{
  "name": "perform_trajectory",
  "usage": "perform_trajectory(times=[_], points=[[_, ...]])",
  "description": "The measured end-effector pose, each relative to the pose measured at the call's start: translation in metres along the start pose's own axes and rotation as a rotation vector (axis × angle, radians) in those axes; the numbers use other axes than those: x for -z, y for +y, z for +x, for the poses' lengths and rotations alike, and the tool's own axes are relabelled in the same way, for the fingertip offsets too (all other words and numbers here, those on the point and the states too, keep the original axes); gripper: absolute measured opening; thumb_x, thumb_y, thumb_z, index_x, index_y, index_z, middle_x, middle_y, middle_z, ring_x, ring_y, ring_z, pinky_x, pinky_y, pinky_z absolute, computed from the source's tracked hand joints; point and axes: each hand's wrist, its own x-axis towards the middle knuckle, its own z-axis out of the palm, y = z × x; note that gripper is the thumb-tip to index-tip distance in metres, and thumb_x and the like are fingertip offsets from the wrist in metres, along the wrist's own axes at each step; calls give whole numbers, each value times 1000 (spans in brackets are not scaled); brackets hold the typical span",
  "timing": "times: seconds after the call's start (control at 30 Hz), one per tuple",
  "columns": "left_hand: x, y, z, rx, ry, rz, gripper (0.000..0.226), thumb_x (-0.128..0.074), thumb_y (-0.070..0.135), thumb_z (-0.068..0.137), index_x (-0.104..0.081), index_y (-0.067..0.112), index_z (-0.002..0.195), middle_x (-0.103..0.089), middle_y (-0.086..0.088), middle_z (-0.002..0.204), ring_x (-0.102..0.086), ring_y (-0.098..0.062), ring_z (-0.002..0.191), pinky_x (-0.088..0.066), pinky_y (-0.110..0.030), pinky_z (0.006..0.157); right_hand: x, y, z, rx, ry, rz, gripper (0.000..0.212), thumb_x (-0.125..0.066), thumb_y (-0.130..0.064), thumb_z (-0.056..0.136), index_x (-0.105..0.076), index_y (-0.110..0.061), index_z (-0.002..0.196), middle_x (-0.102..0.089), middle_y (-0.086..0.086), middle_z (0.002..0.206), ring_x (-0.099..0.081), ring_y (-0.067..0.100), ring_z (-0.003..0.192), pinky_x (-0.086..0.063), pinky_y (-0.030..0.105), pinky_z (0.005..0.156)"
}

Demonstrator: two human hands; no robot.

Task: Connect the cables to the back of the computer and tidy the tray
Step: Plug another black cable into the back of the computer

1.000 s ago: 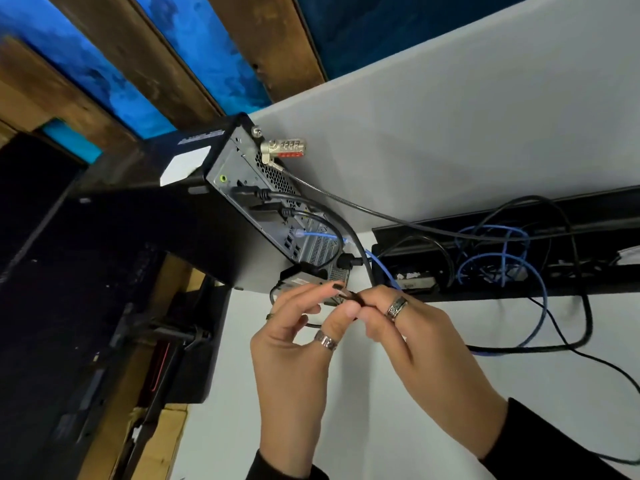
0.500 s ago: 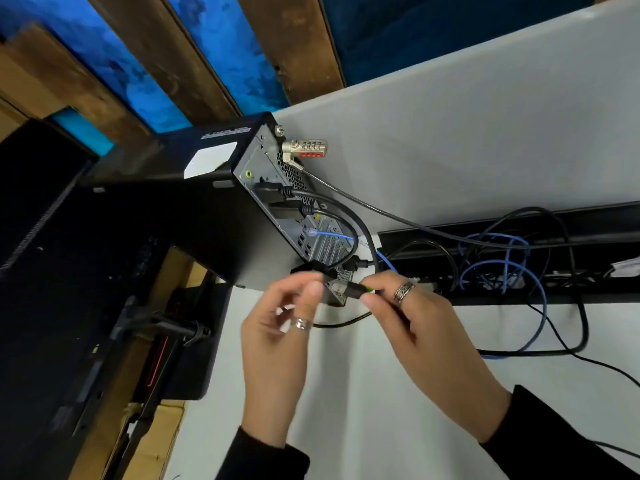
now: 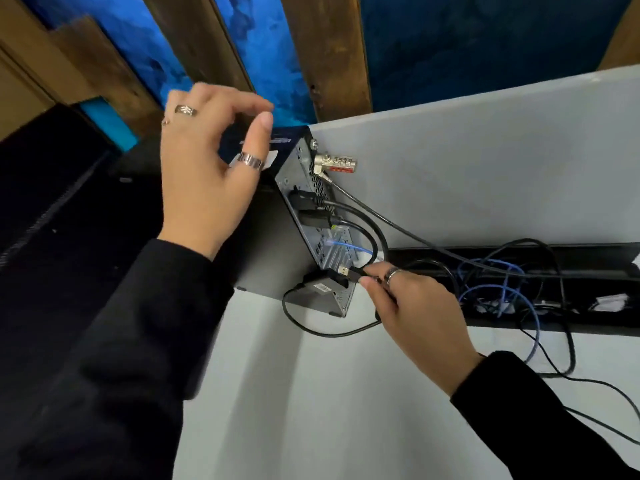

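Right hand (image 3: 412,306) pinching black USB cable (image 3: 325,327) just behind plug, thumb and forefinger curled on it, ring on one finger. USB plug (image 3: 348,271) metal tip pointing left at lower rear panel of computer (image 3: 263,251), close to ports, not seated. Cable slack looping down and left below the hand, across white tabletop (image 3: 311,410), passing under small black box (image 3: 323,294) at base of computer.

Left hand (image 3: 207,168) raised over top of computer, fingers loosely curled, thumb up, holding nothing; rings on thumb and one finger. Contact with case: cannot tell.

Computer standing upright, black, rear panel facing right. Already plugged in at rear: two black connectors (image 3: 308,209) up high, blue network cable (image 3: 349,247) lower down. Combination cable lock (image 3: 334,163) fixed at top rear corner, grey lock cable running right toward tray.

Cable tray (image 3: 588,258) long, black, to the right of computer against grey partition (image 3: 485,161). Inside: tangle of blue and black cables, some spilling over front edge onto tabletop. Something white at far right end of tray, unclear.

Black sleeves on both arms.
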Motion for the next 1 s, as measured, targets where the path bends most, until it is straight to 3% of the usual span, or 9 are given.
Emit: perform_trajectory(times=[0.13,0.27,0.4,0.67,0.8,1.0], points=[[-17,-18,19,26,-162,-39,28,-49,34,93,-68,16,101,-64,2,99,-55,-24,99,-31,-14,85,-9,-13,11,-6,29,-239,19,-60,-38,84,-70,-22,77,-53,-1,38,-51,22,32,-1,9,44],[-32,-22,20,194,-254,-215,30,-51,40,92,-69,19,103,-64,8,99,-58,-14,102,-42,-27,92,-20,-20,17,-17,28,-321,16,-75,-34,72,-70,-20,68,-48,0,32,-46,21,26,-4,9,44],[-36,-23,20,288,-306,-179,35,-44,55,89,-68,33,101,-68,15,101,-59,-9,105,-44,-40,96,-27,-22,22,-40,39,-342,18,-82,-32,64,-69,-20,64,-46,0,30,-45,22,23,0,7,51],[-38,-22,20,307,-345,-23,32,-39,54,94,-64,40,106,-61,22,103,-49,-8,113,-30,-26,84,-33,-24,27,-31,52,-374,22,-82,-32,65,-67,-17,59,-47,1,31,-44,20,23,1,6,54],[-38,-22,20,300,-340,-13,31,-38,53,94,-64,40,107,-63,18,110,-49,-9,113,-27,-25,82,-34,-25,32,-24,99,-378,31,-88,-30,54,-62,-14,49,-43,2,29,-40,20,19,0,5,56],[-39,-22,19,310,-341,-2,31,-38,53,94,-64,40,106,-62,20,108,-48,-7,110,-25,-24,80,-36,-21,32,-3,106,-390,30,-87,-30,55,-62,-13,50,-43,2,29,-40,20,20,0,5,55]])
